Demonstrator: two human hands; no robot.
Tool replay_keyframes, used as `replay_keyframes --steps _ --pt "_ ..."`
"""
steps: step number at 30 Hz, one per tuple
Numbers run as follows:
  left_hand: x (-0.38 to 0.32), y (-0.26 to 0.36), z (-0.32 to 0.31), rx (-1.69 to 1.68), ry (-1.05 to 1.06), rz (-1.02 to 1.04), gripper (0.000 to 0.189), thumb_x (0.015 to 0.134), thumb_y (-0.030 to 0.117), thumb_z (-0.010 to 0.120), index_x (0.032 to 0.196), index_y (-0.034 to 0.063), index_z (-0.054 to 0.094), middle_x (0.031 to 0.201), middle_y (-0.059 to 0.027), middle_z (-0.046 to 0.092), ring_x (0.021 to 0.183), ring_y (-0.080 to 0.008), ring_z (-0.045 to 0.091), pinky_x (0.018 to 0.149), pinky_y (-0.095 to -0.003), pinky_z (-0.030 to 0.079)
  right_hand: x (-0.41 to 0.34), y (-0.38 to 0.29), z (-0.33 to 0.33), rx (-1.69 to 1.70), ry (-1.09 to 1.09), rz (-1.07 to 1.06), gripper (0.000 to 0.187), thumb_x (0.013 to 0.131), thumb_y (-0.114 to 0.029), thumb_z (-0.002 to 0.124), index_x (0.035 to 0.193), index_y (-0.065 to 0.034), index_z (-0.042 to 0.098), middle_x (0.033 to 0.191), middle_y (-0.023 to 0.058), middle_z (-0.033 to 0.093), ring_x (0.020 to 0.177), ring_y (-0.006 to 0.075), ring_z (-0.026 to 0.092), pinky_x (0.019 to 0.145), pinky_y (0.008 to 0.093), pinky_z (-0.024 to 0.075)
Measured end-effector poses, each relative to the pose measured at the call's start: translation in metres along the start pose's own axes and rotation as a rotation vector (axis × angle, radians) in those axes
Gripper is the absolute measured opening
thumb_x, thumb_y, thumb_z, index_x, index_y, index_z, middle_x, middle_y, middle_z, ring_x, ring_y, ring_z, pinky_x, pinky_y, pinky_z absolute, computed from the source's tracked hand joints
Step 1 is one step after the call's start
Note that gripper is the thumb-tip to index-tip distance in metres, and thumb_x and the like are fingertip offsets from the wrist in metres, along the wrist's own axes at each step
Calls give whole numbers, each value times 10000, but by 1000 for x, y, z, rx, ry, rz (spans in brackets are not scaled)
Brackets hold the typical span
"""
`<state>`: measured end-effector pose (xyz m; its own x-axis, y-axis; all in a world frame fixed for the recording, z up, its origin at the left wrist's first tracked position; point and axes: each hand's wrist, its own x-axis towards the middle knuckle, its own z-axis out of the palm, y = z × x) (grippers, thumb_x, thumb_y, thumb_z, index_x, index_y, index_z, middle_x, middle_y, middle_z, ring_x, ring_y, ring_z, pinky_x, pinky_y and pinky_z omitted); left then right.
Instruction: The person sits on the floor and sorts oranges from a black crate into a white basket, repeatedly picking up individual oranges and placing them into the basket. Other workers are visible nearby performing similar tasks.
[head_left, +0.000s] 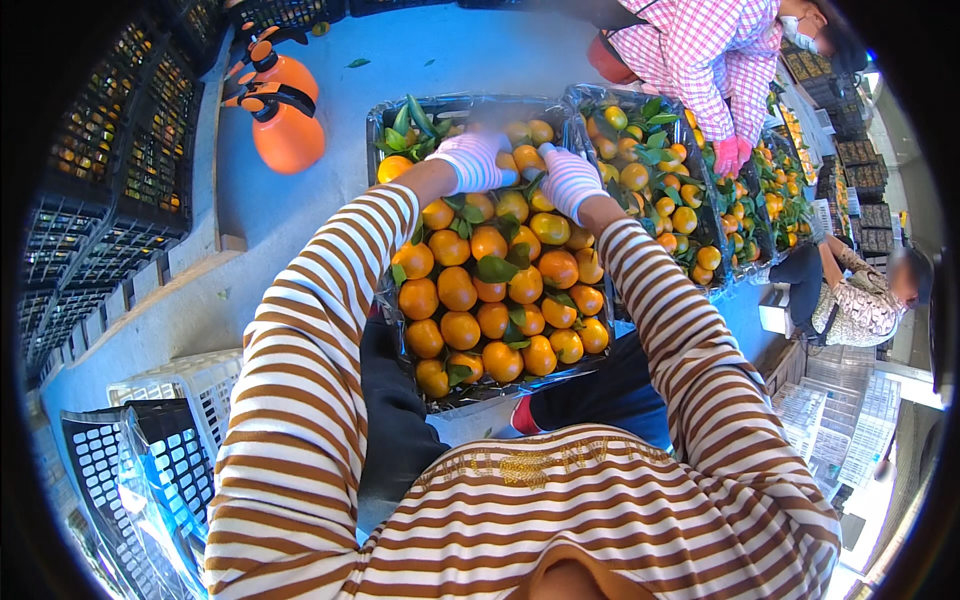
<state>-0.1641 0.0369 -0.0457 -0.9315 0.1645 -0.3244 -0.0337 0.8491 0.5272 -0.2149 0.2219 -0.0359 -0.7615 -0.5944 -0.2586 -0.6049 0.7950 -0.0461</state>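
A black crate lined with clear plastic film (469, 99) stands before me, filled with rows of orange citrus fruit (457, 289) and green leaves (496, 268). Both my hands wear striped, light knit gloves with grey fingertips. My left hand (474, 161) is at the far part of the crate, its fingers bent beside an orange fruit. My right hand (570, 180) reaches in from the right, fingertips against a citrus fruit (529, 158) lying between the two hands. Whether either hand grips a fruit cannot be made out. Long leaves (421, 116) stick up at the crate's far left corner.
Fruit-filled crates (667, 225) adjoin on the right, where a co-worker's pink-gloved hands (729, 156) reach in. Another person (855, 292) sits farther right. Orange spray bottles (289, 139) stand at the left near stacked black crates (105, 187). Empty crates (180, 442) lie at the lower left.
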Motion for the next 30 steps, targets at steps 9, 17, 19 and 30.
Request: replay_keyframes --steps 9,17,19,30 --pt "27 17 18 9 88 168 631 863 447 662 1389 136 506 1350 -201 567 1190 -363 587 1007 -434 479 27 45 -21 126 -100 63 350 872 -114 619 1220 -72 636 1186 214 659 1110 386 622 943 448 510" --pt "25 21 17 52 133 180 609 880 470 623 1375 131 516 1267 -192 615 1117 -363 620 955 -462 496 68 54 -15 -172 -260 -189 396 833 -157 689 1224 -117 638 1124 196 685 1071 376 647 898 459 523" --pt "26 23 18 47 109 146 601 867 462 632 1361 135 531 1273 -186 613 1121 -362 619 963 -462 492 79 65 -17 -297 -227 -290 375 835 -154 688 1205 -108 645 1119 194 687 1059 372 653 886 461 527" --pt "43 11 33 61 181 198 568 867 354 671 1330 47 549 1289 -227 604 1170 -385 591 979 -444 483 5 113 -42 107 105 -174 432 822 -214 689 1237 -114 618 1160 170 669 1086 369 634 940 474 504"
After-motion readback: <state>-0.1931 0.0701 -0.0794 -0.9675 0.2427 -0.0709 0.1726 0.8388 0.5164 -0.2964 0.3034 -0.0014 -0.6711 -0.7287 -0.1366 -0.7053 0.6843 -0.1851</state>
